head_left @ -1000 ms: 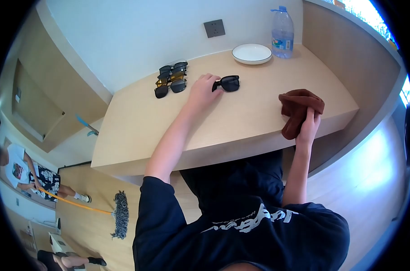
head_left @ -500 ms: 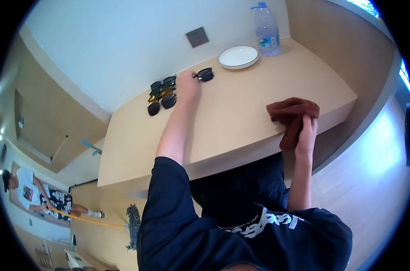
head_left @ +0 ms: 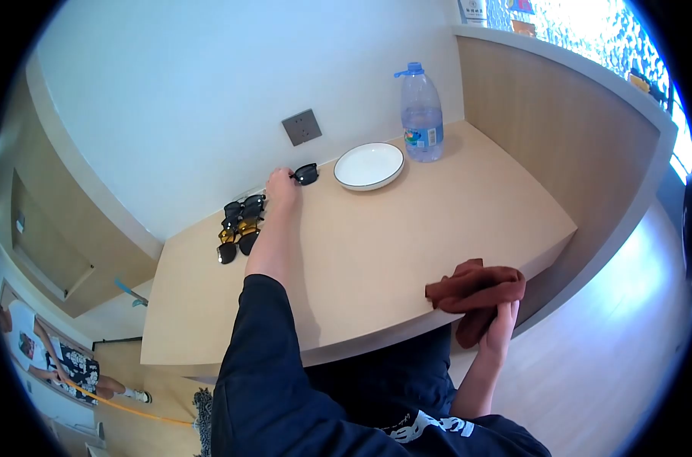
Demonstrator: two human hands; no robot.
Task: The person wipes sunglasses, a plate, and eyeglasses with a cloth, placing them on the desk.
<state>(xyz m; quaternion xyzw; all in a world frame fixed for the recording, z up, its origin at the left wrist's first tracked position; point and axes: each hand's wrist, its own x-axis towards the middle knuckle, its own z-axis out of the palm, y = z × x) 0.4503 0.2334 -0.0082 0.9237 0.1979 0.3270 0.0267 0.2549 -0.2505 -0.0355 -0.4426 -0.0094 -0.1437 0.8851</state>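
My left hand (head_left: 282, 187) is at the back of the wooden desk (head_left: 376, 251), close to the wall, with its fingers closed on a pair of dark sunglasses (head_left: 306, 174). One lens sticks out to the right of the fingers; the rest is hidden by the hand. Just left of that forearm, several more sunglasses (head_left: 239, 245) lie in a column, one pair with yellow lenses (head_left: 248, 225). At the desk's front right edge, my right hand (head_left: 501, 326) grips a bunched brown cloth (head_left: 479, 288), which hangs partly below the edge.
A white plate (head_left: 369, 166) with a dark rim and a large plastic water bottle (head_left: 422, 122) stand at the back. A wooden partition (head_left: 528, 122) borders the desk on the right. At far left, a person (head_left: 52, 354) holds a mop with an orange handle (head_left: 132, 410).
The camera view has tilted up, so the desk and everything on it sit lower. My left hand stays on the sunglasses by the wall; my right hand still has the cloth.
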